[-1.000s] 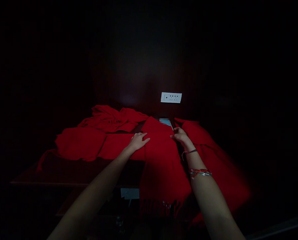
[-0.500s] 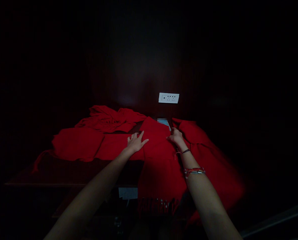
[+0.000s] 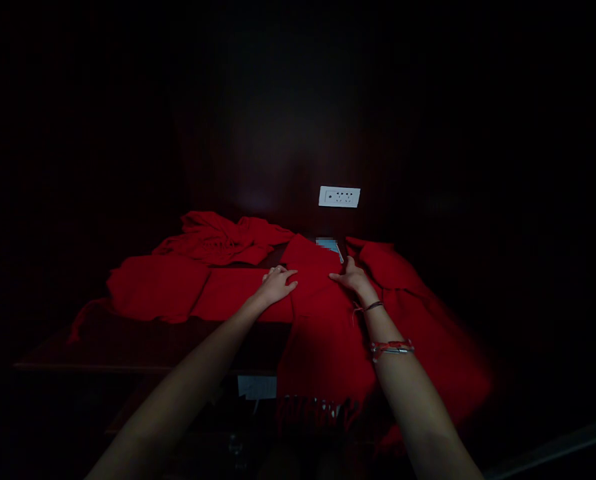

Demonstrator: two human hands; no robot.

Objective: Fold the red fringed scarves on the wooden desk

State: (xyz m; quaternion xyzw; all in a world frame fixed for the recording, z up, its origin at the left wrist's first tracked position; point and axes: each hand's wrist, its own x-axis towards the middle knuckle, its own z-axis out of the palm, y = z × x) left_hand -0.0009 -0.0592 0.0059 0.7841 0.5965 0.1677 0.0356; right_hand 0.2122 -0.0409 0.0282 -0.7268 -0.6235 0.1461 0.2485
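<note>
A long red scarf (image 3: pixel 323 333) lies across a dark table (image 3: pixel 143 347), and its fringed end hangs over the front edge. My left hand (image 3: pixel 277 284) rests flat on the scarf with fingers stretched out. A little to the right, my right hand (image 3: pixel 353 280) presses on the same fold, fingers extended; its wrist wears bracelets. Another flat stretch of red cloth (image 3: pixel 158 287) spreads to the left of my hands.
A crumpled heap of red cloth (image 3: pixel 223 237) sits at the back left. More red cloth (image 3: pixel 428 333) drapes off the right side. A white wall socket (image 3: pixel 339 197) is on the dark wall behind. A small pale object (image 3: pixel 328 244) lies behind the scarf. The surroundings are very dark.
My right hand has flattened onto the scarf and slid slightly left toward my left hand. The left hand's fingers have closed together a little; the scarf has barely shifted.
</note>
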